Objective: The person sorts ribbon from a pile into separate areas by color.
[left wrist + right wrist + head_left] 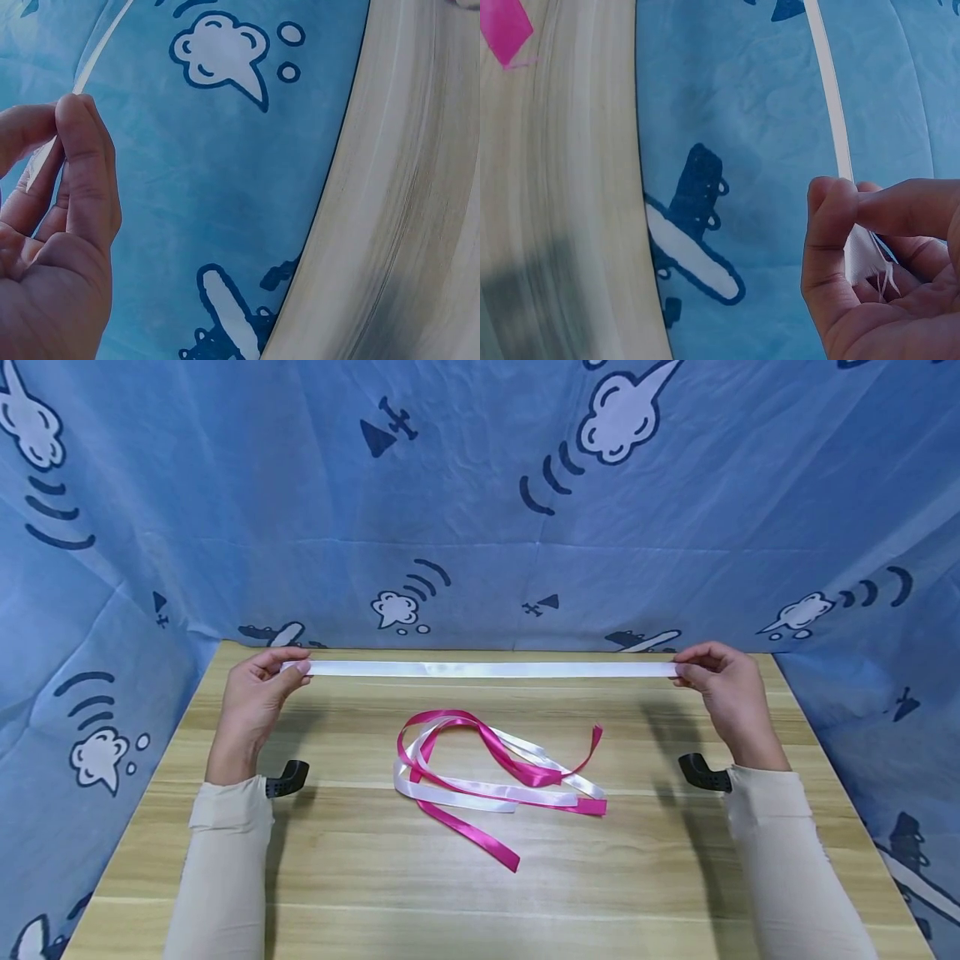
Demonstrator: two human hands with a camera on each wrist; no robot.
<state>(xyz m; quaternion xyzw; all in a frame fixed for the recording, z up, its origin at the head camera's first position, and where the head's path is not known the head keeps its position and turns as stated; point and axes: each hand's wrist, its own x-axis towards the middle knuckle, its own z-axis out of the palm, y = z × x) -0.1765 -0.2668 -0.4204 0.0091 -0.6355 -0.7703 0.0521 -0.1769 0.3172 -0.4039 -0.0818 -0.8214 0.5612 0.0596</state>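
A white ribbon (487,669) is stretched taut and level between the two hands, its long axis running straight left to right, parallel to the table's far edge and raised above the wooden table (360,877). The left hand (255,697) pinches one end between thumb and fingers; the right hand (723,689) pinches the other end the same way, where the cut edge is frayed (870,262). From each grip the ribbon points directly at the other hand, lying flat with its broad face toward the head camera. Below the span, nearer the person and about midway between the grips, a loose tangle of pink ribbons (517,760) and white ribbons (450,795) lies on the table. A blue cartoon-print cloth (480,502) hangs behind.
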